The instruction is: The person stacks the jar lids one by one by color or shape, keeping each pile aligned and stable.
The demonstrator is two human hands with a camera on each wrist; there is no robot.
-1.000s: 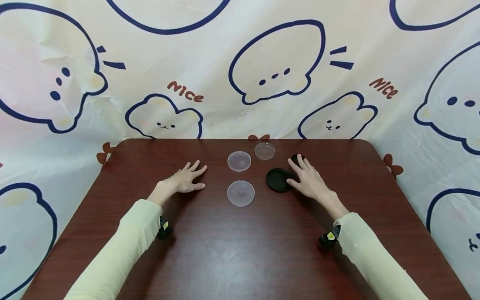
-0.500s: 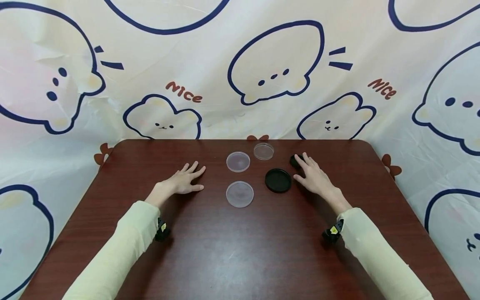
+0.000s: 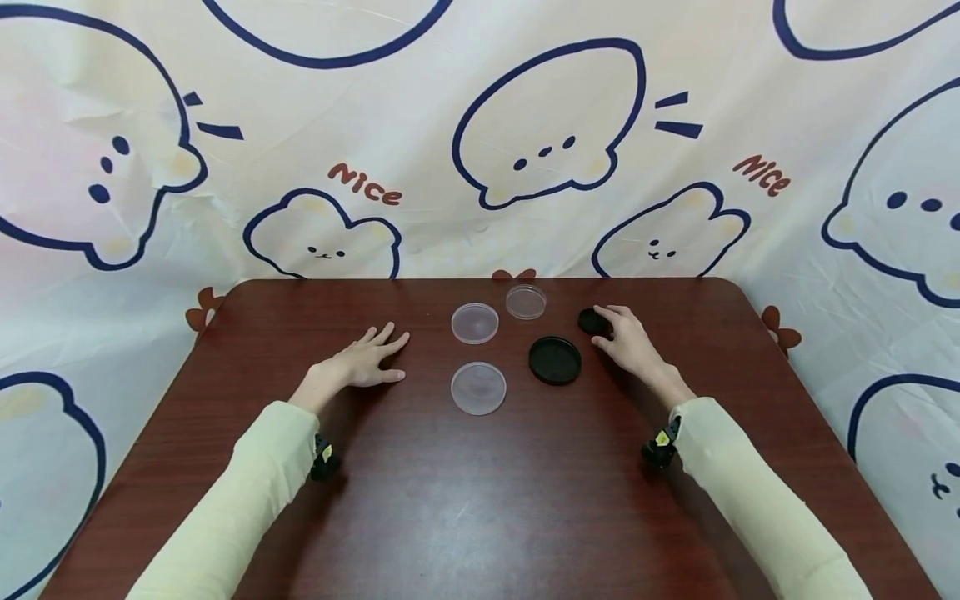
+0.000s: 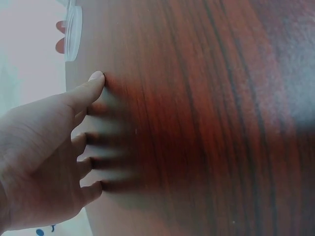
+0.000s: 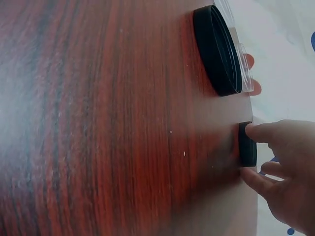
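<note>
In the head view my right hand [image 3: 628,340] is at the small black round lid [image 3: 591,321] on the right part of the table. Its thumb and a finger pinch the lid by its edges, and the lid lies flat on the tabletop, as the right wrist view also shows. Left of that hand is a larger black round lid [image 3: 555,361] with a raised rim, apart from the fingers. My left hand [image 3: 362,358] rests on the table with its fingers spread and the fingertips touching the wood. It holds nothing.
Three clear round shallow lids lie mid-table: a near one [image 3: 478,388], a middle one [image 3: 475,323] and a far one [image 3: 526,302] by the back edge. A patterned cloth [image 3: 435,150] hangs behind the brown table [image 3: 465,500].
My right hand has drawn off the larger black lid, and its fingers have gone from spread out over the small lid to pinching it. The left hand stays put.
</note>
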